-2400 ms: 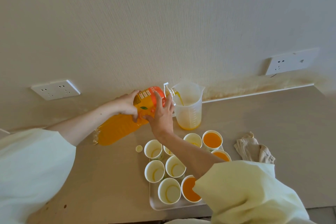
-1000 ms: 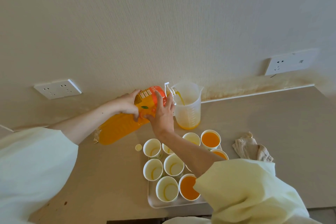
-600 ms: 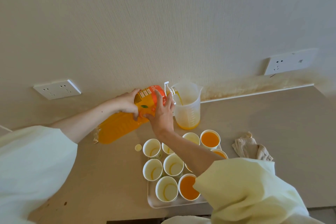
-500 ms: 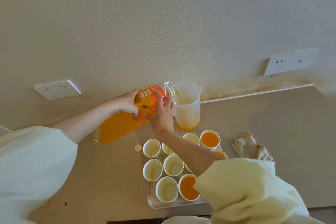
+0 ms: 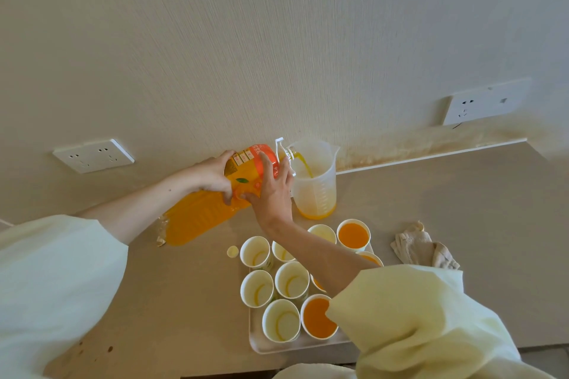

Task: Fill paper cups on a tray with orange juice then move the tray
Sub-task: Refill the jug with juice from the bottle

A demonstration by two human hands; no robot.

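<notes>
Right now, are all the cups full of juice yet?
Not yet. Done: two full cups, with two more orange ones half hidden by the arm. In hand: the bottle is pouring juice into the jug. Left: six empty cups, then moving the tray.

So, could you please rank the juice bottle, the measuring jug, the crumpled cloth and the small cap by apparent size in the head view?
1. juice bottle, clearly largest.
2. measuring jug and crumpled cloth: about alike, so left unranked.
3. small cap, smallest.
</notes>
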